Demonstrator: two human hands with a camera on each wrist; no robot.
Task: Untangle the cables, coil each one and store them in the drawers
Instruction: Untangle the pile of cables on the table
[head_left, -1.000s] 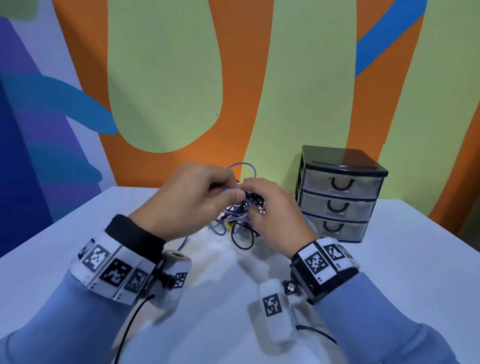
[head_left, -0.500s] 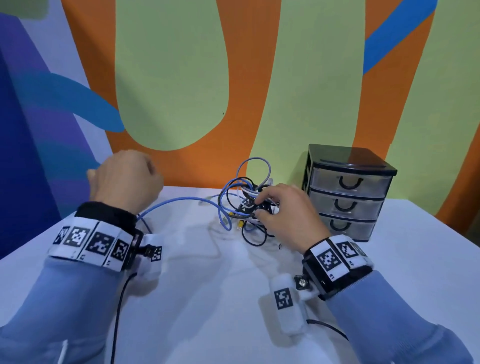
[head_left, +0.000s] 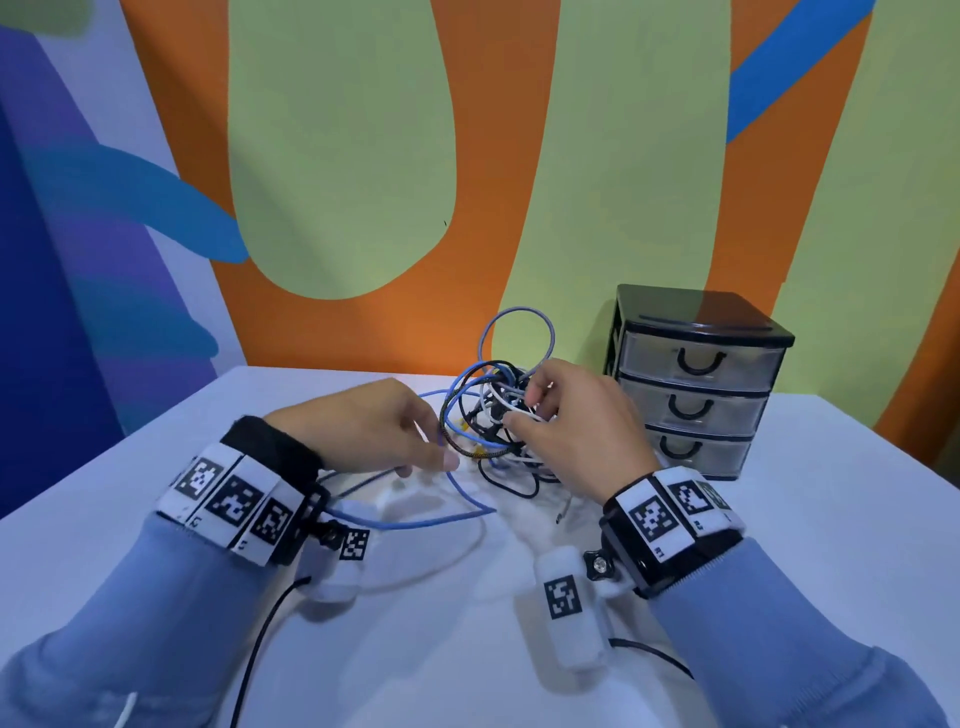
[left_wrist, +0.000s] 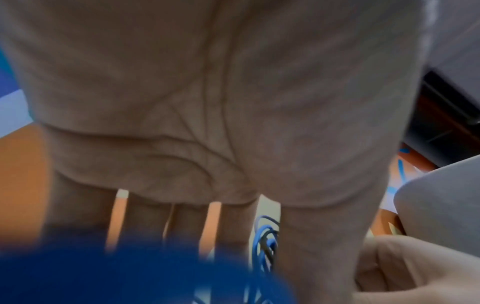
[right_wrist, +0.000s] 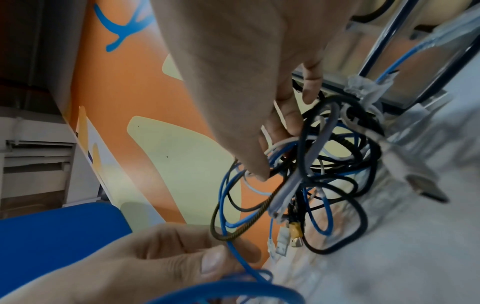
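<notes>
A: Where is the tangle?

B: The knot of cables (head_left: 498, 415) sits toward the far edge of the table (head_left: 779, 571), just left of the drawer unit (head_left: 691, 379). Black, white, grey and blue strands are looped through one another, and one grey loop stands up behind the rest.

A: And the hands?

B: The right hand (head_left: 571, 426) has its fingers curled into the knot, pinching a few strands near the top. The left hand (head_left: 363, 431) pinches the blue cable (head_left: 457, 488) between thumb and forefinger just beside the knot; its freed length lies in a loop on the table toward the near edge.

A: So how should the pull go?

B: I would say gently. The right hand should pin the knot down while the left draws the blue strand out along the path it enters, not sideways, or the loops may cinch tight. Feeding slack from the knot first would help, I think.

A: The drawers?

B: All three look closed.
</notes>
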